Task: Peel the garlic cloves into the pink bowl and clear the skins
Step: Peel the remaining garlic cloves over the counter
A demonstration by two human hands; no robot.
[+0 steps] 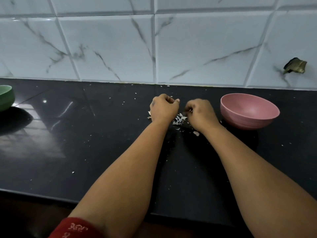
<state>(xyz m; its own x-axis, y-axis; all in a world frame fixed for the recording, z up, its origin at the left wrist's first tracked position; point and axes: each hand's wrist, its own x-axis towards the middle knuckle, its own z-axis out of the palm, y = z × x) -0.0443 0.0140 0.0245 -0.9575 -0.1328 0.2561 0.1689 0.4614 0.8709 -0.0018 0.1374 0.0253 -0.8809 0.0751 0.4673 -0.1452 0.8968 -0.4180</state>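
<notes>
Garlic skins (179, 120) in one heap between two curled hands, grasp unclear; one pink bowl (249, 111) rightward.

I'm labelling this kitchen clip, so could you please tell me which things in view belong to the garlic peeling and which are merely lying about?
Belong to the job:
- round pink plastic bowl
- pile of pale papery garlic skins
- left hand and right hand, both curled, contents hidden

Just lying about:
- green bowl at the far left edge
- dark torn patch on the white marbled wall tiles

Marble-veined wall tiles (109, 47), black countertop (85, 152)
</notes>
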